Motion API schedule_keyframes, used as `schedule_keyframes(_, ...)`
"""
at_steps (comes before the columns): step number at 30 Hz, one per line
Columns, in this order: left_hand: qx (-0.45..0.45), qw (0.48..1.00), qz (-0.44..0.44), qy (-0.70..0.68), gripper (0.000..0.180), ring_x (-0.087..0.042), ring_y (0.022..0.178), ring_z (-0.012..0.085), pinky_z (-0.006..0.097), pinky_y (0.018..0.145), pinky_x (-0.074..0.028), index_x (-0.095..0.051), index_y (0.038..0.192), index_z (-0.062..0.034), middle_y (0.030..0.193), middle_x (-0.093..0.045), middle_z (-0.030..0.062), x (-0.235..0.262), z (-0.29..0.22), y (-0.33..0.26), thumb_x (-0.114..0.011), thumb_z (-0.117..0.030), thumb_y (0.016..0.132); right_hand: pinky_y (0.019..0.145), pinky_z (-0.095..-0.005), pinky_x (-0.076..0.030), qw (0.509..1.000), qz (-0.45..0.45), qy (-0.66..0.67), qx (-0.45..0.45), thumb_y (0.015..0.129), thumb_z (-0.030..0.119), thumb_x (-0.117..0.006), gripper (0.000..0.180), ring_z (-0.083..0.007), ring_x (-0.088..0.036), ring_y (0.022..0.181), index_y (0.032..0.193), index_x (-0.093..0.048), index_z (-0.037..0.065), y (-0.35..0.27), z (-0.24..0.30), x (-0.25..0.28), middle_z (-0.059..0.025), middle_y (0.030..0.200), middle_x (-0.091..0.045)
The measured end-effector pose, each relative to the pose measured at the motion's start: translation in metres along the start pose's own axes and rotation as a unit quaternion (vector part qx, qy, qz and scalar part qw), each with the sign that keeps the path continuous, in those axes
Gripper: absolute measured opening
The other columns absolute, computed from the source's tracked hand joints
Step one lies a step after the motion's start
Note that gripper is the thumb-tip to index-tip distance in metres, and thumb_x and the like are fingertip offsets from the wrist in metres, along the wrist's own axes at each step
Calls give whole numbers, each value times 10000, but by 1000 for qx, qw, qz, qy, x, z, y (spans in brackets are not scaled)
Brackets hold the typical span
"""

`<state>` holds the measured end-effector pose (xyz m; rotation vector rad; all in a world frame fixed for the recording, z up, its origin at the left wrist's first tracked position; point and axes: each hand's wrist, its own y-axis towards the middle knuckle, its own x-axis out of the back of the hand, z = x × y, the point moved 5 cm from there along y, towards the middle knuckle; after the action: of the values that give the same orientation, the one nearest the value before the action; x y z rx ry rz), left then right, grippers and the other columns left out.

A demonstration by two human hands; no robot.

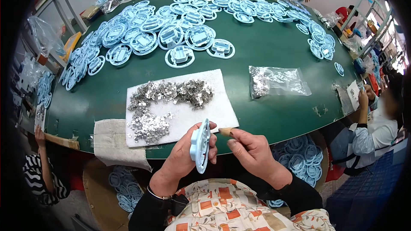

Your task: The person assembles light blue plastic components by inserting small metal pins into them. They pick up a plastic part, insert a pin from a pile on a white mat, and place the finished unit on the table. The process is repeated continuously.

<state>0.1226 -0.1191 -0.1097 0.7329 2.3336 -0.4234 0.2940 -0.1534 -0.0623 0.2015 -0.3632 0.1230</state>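
Note:
My left hand grips a light blue round plastic part, which stands on edge above the table's near rim. Just right of it is my right hand, fingers curled and thumb drawn in near a tan finger cover on the index fingertip. Whatever that hand may pinch is too small to make out. Beyond both hands lies a white foam sheet with a heap of small shiny metal pieces spread over it.
Many blue parts cover the far side of the green table. A clear bag of metal pieces lies right of the foam. Boxes of blue parts stand below the near edge. Other people sit around the table.

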Motion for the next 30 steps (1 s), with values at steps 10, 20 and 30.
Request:
schedule_keyframes(10, 36, 995, 24, -95, 547, -591, 791, 189, 340, 693, -507, -416, 1416, 77, 958, -602, 101, -2, -1, -1, -435, -359, 1087, 557, -320, -554, 958, 21, -217, 183, 889, 111, -713, 479, -199, -688, 625, 1360, -632, 91, 3, 20, -23, -50, 761, -699)
schedule_keyframes(20, -5, 997, -58, 48, 462, -606, 885, 111, 275, 732, -502, -346, 1482, -48, 1048, -571, 51, -9, 8, 0, -359, -308, 1100, 476, -290, -415, 992, 61, 27, 109, 848, 130, -744, 524, -114, -520, 489, 1352, -626, 53, -5, 7, -2, 3, 609, -538)
schedule_keyframes(30, -51, 956, -64, 282, 447, -583, 1110, 121, 284, 952, -507, -433, 1419, 32, 1266, -577, 115, -30, -20, -10, -544, -120, 1013, 601, -189, -387, 974, 45, 163, -149, 976, 110, -658, 123, -10, -486, 692, 1010, -654, -8, -11, -12, 32, 31, 810, -620)
